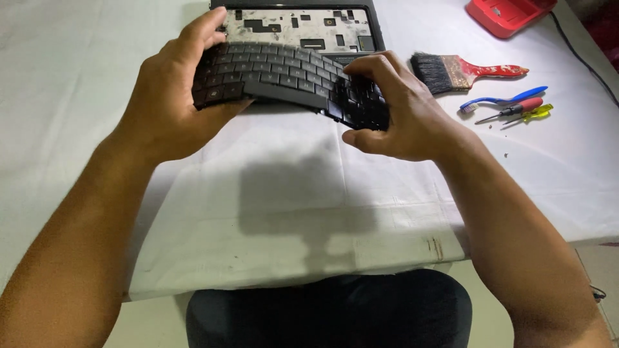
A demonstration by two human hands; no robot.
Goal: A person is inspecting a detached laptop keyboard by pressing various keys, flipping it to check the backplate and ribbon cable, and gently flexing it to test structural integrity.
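Where the view begins, at the bottom edge, a dark rounded lap (329, 309) sits cut off by the frame, and both bare forearms rise from the lower corners. Beyond it spreads a table covered in white cloth (284, 212), smooth but faintly creased, with small rusty stains near its front hem and a soft shadow across the middle. Above that shadow, off the cloth, the left hand (169, 106) and the right hand (393, 109) are both closed on a black laptop keyboard (284, 80), one at each end. It is a thin, flexible panel of matte square keys, bowed upward in the middle and tilted down toward the right. Left fingers curl over its far edge with the thumb underneath; right fingers hide several keys at that end.

Right of the hands lie a worn paintbrush (467, 71) with dark bristles and a chipped red handle, a blue toothbrush (503, 100), and small screwdrivers (516, 113) with red and yellow grips, their tips hard to make out. Farther back, a laptop base (296, 26) shows a dusty pale metal tray with cutouts, its top cut off. A glossy red plastic object (506, 13) is cropped at the far right corner, its kind unclear.
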